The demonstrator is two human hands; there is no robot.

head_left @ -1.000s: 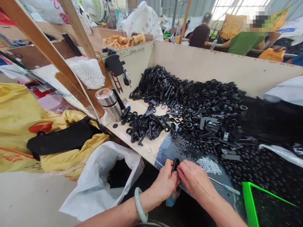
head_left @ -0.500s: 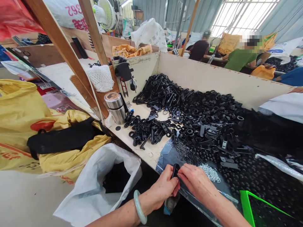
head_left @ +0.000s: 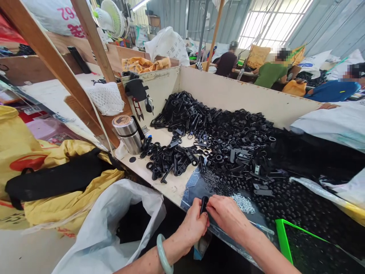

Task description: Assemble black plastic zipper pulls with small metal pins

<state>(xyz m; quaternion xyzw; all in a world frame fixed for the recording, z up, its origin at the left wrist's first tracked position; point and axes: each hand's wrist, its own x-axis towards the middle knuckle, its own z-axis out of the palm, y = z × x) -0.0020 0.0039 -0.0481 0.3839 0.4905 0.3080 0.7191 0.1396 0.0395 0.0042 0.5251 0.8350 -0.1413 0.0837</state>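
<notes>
My left hand [head_left: 194,222], wearing a pale green bangle [head_left: 163,253] on the wrist, is closed around a small black plastic part [head_left: 204,204] that stands upright at the bench's front edge. My right hand [head_left: 225,213] meets it from the other side, fingers pinched together against the part. Whatever sits between those right fingertips is hidden. Just beyond the right hand lies a pile of silvery screws [head_left: 243,203]. Tiny dark pieces [head_left: 212,182] are heaped to its left. A tool with a clear handle [head_left: 262,227] rests beside my right forearm.
Black lever-like parts [head_left: 171,158], black rings [head_left: 228,140] and round black pieces [head_left: 299,201] cover much of the bench. A steel flask [head_left: 132,140] stands left, a green-rimmed tray [head_left: 282,239] right. An open white sack [head_left: 94,228] is below. Several people sit beyond the partition [head_left: 216,85].
The view has swung slightly right, so the scene sits further left and a person in blue shows more. Both hands keep the same grip on the black part.
</notes>
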